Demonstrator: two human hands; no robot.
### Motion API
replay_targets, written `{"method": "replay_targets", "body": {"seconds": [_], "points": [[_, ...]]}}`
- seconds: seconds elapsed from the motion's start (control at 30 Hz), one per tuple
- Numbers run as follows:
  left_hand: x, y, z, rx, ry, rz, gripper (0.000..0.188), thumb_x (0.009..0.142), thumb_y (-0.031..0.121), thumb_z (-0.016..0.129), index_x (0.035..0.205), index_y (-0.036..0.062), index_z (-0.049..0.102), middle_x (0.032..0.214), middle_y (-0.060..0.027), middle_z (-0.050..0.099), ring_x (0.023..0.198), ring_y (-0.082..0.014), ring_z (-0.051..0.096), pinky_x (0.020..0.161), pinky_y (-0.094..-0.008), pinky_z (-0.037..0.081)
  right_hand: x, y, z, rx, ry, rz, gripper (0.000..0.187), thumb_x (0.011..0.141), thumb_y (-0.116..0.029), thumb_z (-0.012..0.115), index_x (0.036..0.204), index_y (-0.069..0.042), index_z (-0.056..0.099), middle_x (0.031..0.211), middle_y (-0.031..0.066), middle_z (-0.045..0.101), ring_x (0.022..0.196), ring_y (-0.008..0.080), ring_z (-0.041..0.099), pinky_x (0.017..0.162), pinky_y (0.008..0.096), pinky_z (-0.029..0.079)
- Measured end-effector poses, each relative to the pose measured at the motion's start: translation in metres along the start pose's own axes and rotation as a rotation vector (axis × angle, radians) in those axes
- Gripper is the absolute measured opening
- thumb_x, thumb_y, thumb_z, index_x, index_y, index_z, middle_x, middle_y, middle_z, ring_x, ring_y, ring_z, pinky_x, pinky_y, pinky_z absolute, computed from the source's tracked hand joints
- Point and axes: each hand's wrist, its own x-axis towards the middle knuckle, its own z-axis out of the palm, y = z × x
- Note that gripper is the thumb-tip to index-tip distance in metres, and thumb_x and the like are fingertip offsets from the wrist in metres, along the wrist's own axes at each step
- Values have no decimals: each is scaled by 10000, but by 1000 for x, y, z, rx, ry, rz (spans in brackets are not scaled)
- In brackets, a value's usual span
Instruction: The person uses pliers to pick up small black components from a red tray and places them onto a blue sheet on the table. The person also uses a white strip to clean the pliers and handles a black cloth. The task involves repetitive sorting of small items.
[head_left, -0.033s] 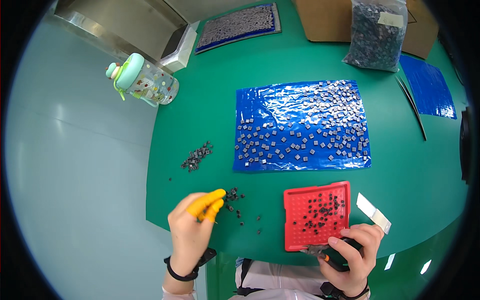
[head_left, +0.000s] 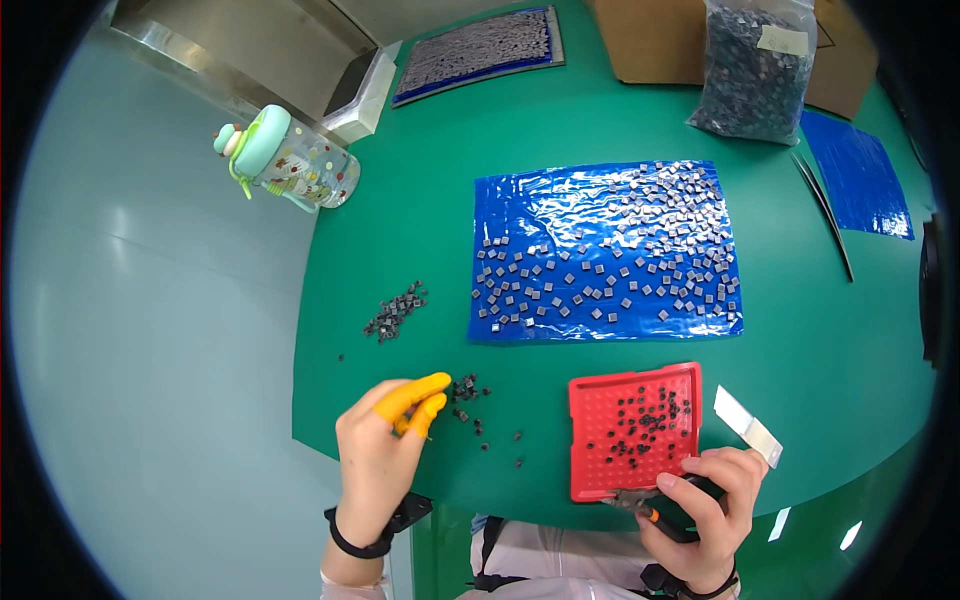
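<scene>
My left hand (head_left: 385, 432), with yellow finger cots on its fingers, hovers at the left edge of a small cluster of dark square pieces (head_left: 465, 387). The thumb side and index tip stand slightly apart, and I see nothing between them. In my right hand (head_left: 715, 510) is a pair of pliers (head_left: 680, 520) with black and orange handles. Their metal jaws lie against the near edge of a red studded tray (head_left: 584, 440). Many small dark round pieces (head_left: 648, 420) sit in that tray, mostly toward its right half.
Beyond the hands lies a blue film sheet (head_left: 540, 205) covered with small grey squares. Another dark pile (head_left: 395, 312) is at left, with a drinking bottle (head_left: 305, 165) behind. Tweezers (head_left: 825, 215), a bag of pieces (head_left: 755, 80) and a white strip (head_left: 745, 425) lie at right.
My left fingertips have shifted up very slightly beside the cluster. My right hand and the pliers stay where they were.
</scene>
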Motion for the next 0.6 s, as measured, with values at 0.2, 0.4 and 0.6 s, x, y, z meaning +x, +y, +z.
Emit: {"method": "replay_targets", "body": {"seconds": [0.2,0.4,0.6], "points": [[9,-13,3,67,-22,159,205,717,-35,712,911,30,701,829,-56,639,634,-182,625,558,-254,507,0,1,0,26,10,-1,518,463,-96,740,970,-125,637,993,89,546,890,304,506,778,437,376],[4,-15,7,170,11,200,196,686,-33,727,868,35,701,842,-49,632,637,-193,627,550,-263,508,1,0,0,41,11,2,509,464,-92,742,963,-122,643,991,89,549,883,301,509,775,431,381],[-10,-10,6,126,91,187,205,674,-108,692,856,-24,645,831,-83,683,686,-156,670,615,-230,531,3,0,-1,44,7,-2,501,472,-89,742,963,-119,644,987,88,551,876,293,516,773,427,384]]}}
